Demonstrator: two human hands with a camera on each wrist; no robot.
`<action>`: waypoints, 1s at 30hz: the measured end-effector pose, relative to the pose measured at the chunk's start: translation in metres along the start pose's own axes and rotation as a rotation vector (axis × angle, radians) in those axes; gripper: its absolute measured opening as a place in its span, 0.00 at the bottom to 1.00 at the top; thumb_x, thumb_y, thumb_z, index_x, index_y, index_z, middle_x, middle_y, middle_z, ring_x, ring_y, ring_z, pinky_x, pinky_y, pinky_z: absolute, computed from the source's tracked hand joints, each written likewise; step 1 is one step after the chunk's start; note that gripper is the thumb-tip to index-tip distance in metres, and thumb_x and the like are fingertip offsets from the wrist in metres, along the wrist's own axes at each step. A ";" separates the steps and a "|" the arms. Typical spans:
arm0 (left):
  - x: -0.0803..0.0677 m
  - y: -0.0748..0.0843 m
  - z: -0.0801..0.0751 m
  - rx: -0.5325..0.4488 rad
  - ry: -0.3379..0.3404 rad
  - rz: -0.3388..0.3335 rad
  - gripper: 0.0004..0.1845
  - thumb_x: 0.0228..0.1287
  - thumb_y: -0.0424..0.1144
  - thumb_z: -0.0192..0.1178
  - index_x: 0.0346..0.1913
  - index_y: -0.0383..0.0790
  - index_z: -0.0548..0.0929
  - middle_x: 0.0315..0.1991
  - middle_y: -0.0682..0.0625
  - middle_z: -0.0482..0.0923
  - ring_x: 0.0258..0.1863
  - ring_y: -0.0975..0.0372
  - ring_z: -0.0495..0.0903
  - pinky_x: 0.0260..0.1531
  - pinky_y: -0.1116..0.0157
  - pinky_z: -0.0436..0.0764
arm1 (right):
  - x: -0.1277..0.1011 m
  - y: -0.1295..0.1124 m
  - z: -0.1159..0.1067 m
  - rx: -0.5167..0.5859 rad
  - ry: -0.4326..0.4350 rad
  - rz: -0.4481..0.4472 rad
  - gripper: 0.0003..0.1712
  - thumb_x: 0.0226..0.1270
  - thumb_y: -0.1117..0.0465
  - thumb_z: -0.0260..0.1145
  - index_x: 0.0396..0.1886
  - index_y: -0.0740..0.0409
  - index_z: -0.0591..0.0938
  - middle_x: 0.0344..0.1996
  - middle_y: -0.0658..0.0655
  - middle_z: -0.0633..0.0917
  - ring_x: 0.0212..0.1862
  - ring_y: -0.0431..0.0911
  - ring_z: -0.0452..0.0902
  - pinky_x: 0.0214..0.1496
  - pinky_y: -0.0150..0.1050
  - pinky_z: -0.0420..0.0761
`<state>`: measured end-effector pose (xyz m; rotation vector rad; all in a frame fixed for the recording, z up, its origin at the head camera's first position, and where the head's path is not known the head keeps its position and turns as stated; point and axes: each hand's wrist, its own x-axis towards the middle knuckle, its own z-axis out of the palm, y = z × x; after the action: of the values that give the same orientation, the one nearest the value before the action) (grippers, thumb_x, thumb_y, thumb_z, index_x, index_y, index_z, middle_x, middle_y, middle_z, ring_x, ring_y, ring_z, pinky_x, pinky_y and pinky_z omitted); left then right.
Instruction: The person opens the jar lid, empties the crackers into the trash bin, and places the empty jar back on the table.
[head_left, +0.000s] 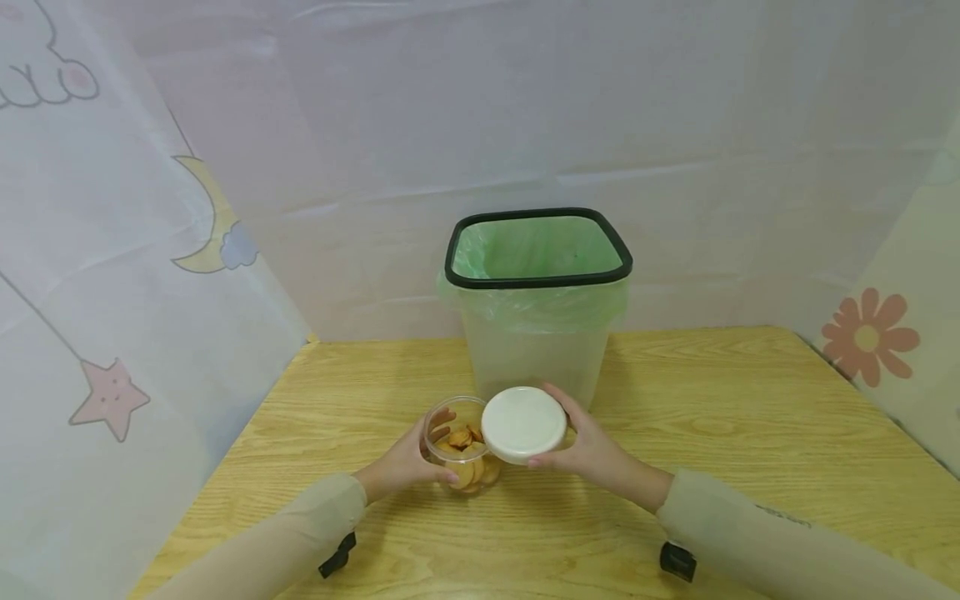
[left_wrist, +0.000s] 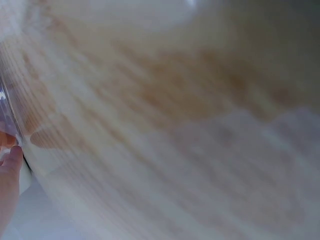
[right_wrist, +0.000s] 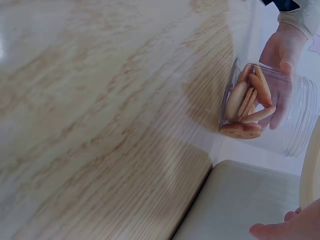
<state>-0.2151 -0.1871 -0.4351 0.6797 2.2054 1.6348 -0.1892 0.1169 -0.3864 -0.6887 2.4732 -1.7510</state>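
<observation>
Lid [head_left: 522, 423] is off the jar [head_left: 459, 446] & held just above its right rim, centre-bottom of the head view; right hand [head_left: 592, 454] has fingers curled round the lid's far edge. Left hand [head_left: 408, 462] wraps the clear jar w/ biscuits [head_left: 467, 454] inside, standing on the table [head_left: 750, 417]. Looks like the opening step is done; next move prob. needs the lid carried clear. Bin [head_left: 537, 300] stands just behind, touching nothing; open tabletop both sides, near edge close to the sleeves.
</observation>
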 end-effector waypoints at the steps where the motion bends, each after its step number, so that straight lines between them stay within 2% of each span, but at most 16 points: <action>1: 0.000 0.000 0.000 0.001 0.001 0.002 0.58 0.54 0.38 0.74 0.77 0.36 0.41 0.75 0.34 0.46 0.72 0.38 0.48 0.66 0.45 0.59 | 0.000 0.001 -0.001 0.001 -0.002 0.001 0.62 0.43 0.63 0.83 0.74 0.70 0.54 0.69 0.74 0.60 0.68 0.69 0.56 0.66 0.68 0.56; 9: 0.000 -0.003 0.000 0.001 0.003 0.003 0.58 0.53 0.38 0.74 0.76 0.36 0.42 0.75 0.34 0.45 0.72 0.38 0.49 0.66 0.46 0.59 | -0.002 0.005 -0.005 -0.006 -0.010 -0.011 0.62 0.43 0.63 0.82 0.73 0.71 0.54 0.69 0.75 0.60 0.68 0.71 0.56 0.64 0.72 0.50; 23: -0.001 0.001 0.001 -0.020 -0.001 -0.006 0.58 0.54 0.37 0.74 0.77 0.36 0.41 0.75 0.34 0.44 0.72 0.38 0.48 0.67 0.45 0.58 | -0.009 0.007 -0.010 -0.046 -0.010 -0.030 0.61 0.44 0.63 0.82 0.72 0.73 0.55 0.68 0.76 0.61 0.66 0.71 0.59 0.63 0.73 0.53; 30: 0.000 0.001 0.001 -0.016 -0.004 -0.004 0.58 0.54 0.37 0.74 0.76 0.36 0.41 0.75 0.35 0.45 0.72 0.39 0.48 0.67 0.45 0.57 | -0.012 0.006 -0.013 -0.046 -0.009 -0.028 0.61 0.44 0.63 0.82 0.72 0.73 0.55 0.68 0.76 0.60 0.67 0.72 0.57 0.62 0.75 0.51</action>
<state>-0.2146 -0.1862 -0.4342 0.6729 2.1866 1.6459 -0.1838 0.1350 -0.3901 -0.7363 2.5173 -1.7007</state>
